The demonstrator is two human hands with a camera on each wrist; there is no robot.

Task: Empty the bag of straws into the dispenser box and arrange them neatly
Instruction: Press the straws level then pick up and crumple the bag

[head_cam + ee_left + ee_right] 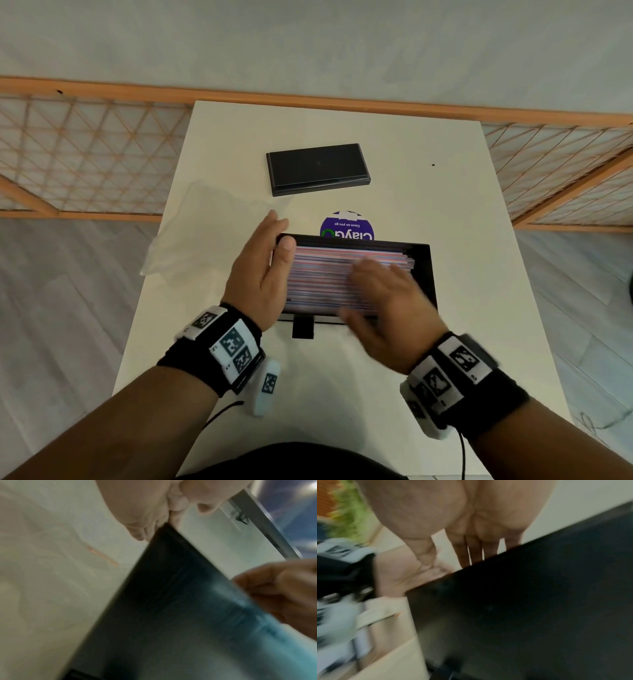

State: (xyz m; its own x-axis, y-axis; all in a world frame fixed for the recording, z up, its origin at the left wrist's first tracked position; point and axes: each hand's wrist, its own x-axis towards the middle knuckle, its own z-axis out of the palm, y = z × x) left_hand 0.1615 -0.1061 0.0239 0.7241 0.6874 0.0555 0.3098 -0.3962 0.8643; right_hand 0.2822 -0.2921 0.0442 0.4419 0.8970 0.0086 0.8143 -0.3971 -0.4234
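A: Fingers?
B: Left hand (pixel 262 270) fingers (pixel 274 222) straight against the dispenser box (pixel 423 255) end; right hand (pixel 387 305) flat, blurred, over the straws (pixel 322 274) inside.
A: Any writing?
B: A purple sticker (pixel 346 226) on the bench (pixel 445 192): "Clean as you go". The emptied bag (pixel 205 233) lies left; a black lid (pixel 317 168) beyond.

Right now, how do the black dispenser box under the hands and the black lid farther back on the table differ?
The dispenser box is open-topped and filled with straws; the lid is a flat closed panel holding nothing. The box sits near the person, the left hand against its left end and the right hand over the straws; the lid lies untouched beyond it. Both are black, rectangular and on the white table.
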